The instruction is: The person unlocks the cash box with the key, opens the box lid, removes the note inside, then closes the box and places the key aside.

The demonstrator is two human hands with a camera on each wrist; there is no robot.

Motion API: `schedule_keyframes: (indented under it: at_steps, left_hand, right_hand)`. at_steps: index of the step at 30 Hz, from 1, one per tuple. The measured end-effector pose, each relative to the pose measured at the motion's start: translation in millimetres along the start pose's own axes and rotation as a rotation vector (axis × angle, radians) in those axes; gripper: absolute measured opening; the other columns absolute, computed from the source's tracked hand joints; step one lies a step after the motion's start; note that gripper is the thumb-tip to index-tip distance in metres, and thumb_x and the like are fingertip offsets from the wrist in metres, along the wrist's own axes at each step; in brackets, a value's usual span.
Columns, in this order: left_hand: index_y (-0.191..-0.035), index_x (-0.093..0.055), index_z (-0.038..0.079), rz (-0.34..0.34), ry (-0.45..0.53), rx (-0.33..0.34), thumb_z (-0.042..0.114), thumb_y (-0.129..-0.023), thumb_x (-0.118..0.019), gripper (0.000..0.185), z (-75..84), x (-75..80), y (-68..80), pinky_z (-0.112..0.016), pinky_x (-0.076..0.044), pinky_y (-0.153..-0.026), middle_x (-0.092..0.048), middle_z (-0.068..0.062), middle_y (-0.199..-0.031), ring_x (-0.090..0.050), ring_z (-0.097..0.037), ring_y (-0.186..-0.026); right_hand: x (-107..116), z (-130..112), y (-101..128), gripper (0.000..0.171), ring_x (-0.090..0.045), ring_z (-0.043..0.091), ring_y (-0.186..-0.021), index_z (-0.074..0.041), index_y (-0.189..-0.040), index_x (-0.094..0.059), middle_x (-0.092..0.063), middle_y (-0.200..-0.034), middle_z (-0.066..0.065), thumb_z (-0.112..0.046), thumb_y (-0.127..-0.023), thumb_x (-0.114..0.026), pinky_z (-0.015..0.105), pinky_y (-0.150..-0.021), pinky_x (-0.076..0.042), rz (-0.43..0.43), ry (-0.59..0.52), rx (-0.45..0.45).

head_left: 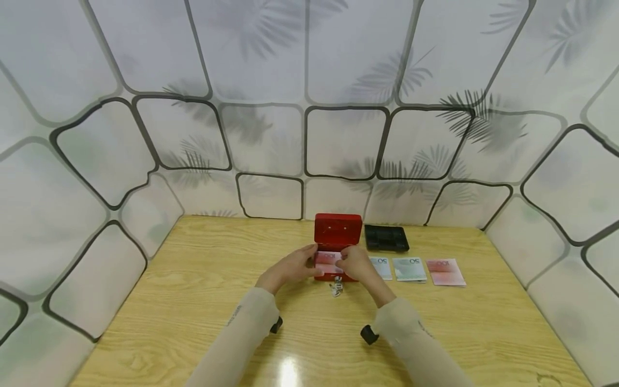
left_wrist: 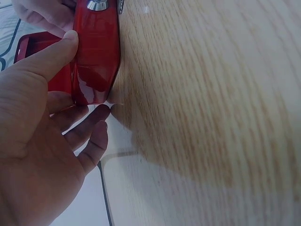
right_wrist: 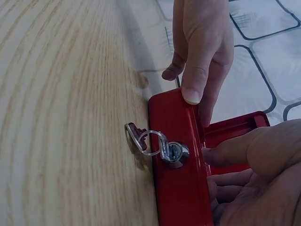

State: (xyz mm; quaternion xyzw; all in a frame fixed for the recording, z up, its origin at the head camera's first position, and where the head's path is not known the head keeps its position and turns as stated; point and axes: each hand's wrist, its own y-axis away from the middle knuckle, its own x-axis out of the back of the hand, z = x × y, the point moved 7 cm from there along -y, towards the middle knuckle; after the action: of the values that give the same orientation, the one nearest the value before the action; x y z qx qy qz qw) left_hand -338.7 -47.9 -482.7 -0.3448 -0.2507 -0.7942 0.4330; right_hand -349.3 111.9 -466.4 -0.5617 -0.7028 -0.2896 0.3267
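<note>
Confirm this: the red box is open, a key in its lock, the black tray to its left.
Wrong side: the head view shows the black tray right of the red box. The box is open, a key in its lock.

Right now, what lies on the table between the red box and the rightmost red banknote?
Banknotes marked 50, in two places side by side, as the head view shows.

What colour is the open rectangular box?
Red: the open rectangular box shows best in the right wrist view.
</note>
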Motion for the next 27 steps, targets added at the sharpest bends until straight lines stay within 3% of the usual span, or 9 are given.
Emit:
schedule_keyframes:
  at_steps: [5,10,12,17,20,23,25,27]
  left_hand:
    - [-0.161,-0.028,0.000,-0.001,0.008,0.003,0.031,-0.100,-0.071,0.081,-0.3,-0.1,-0.5,-0.045,-0.026,-0.123,-0.028,-0.016,-0.167,-0.028,-0.032,-0.153]
    - [-0.161,-0.028,0.000,0.007,-0.016,-0.001,0.033,-0.100,-0.071,0.081,-1.5,0.7,-1.4,-0.045,-0.026,-0.123,-0.029,-0.015,-0.167,-0.029,-0.032,-0.153]
    - [-0.161,-0.029,-0.001,0.010,-0.021,-0.007,0.033,-0.100,-0.071,0.081,-1.9,0.7,-1.5,-0.045,-0.027,-0.123,-0.029,-0.016,-0.167,-0.029,-0.032,-0.152]
    - [-0.161,-0.028,0.000,0.006,-0.013,0.000,0.035,-0.101,-0.070,0.081,-2.6,-0.3,-0.7,-0.045,-0.025,-0.124,-0.028,-0.016,-0.167,-0.028,-0.032,-0.153]
    - [-0.162,-0.027,0.001,0.004,-0.016,-0.002,0.035,-0.101,-0.068,0.081,-2.1,-0.9,-0.8,-0.045,-0.024,-0.124,-0.027,-0.016,-0.167,-0.027,-0.032,-0.153]
    - [-0.162,-0.026,0.000,0.005,-0.018,-0.006,0.035,-0.102,-0.068,0.081,-1.7,-1.2,-1.2,-0.045,-0.025,-0.124,-0.027,-0.016,-0.167,-0.027,-0.032,-0.153]
    - [-0.162,-0.027,0.000,0.006,-0.016,-0.003,0.035,-0.102,-0.068,0.081,-1.9,-1.2,-1.4,-0.045,-0.025,-0.124,-0.027,-0.016,-0.167,-0.027,-0.032,-0.153]
    - [-0.162,-0.027,0.000,0.007,-0.010,0.001,0.034,-0.101,-0.068,0.081,-2.0,-1.2,-1.1,-0.045,-0.025,-0.124,-0.027,-0.016,-0.167,-0.027,-0.032,-0.153]
  right_hand:
    - [2,2,1,0.009,-0.054,0.021,-0.072,0.008,-0.092,-0.071,-0.062,-0.077,0.010,-0.001,-0.090,-0.070,0.033,-0.066,-0.049,0.075,-0.063,0.002]
    - [6,11,0,0.026,-0.069,0.029,-0.090,0.013,-0.114,-0.071,-0.074,-0.095,0.017,0.001,-0.092,-0.067,0.041,-0.079,-0.059,0.162,-0.206,-0.044]
    - [6,13,0,0.026,-0.070,0.033,-0.097,0.011,-0.116,-0.072,-0.075,-0.101,0.019,-0.001,-0.093,-0.067,0.044,-0.084,-0.059,0.159,-0.222,-0.068]
    - [7,14,0,0.020,-0.067,0.034,-0.105,0.006,-0.109,-0.077,-0.075,-0.110,0.019,-0.004,-0.093,-0.071,0.048,-0.090,-0.057,0.122,-0.172,-0.082]
    - [8,12,2,0.011,-0.063,0.024,-0.079,0.002,-0.089,-0.077,-0.072,-0.086,0.011,-0.006,-0.093,-0.072,0.037,-0.070,-0.055,0.097,-0.132,-0.064]
    - [7,11,4,0.034,-0.039,0.015,-0.055,-0.007,-0.062,-0.059,-0.047,-0.059,0.001,-0.007,-0.094,-0.070,0.027,-0.051,-0.033,0.071,-0.105,-0.035]
    - [7,9,6,0.048,-0.027,0.013,-0.050,-0.011,-0.055,-0.042,-0.030,-0.054,-0.002,-0.007,-0.095,-0.069,0.026,-0.049,-0.022,0.053,-0.091,-0.020]
    - [6,9,8,0.053,-0.023,0.011,-0.048,-0.015,-0.052,-0.038,-0.025,-0.051,-0.005,-0.007,-0.094,-0.069,0.025,-0.048,-0.018,0.040,-0.077,-0.012]
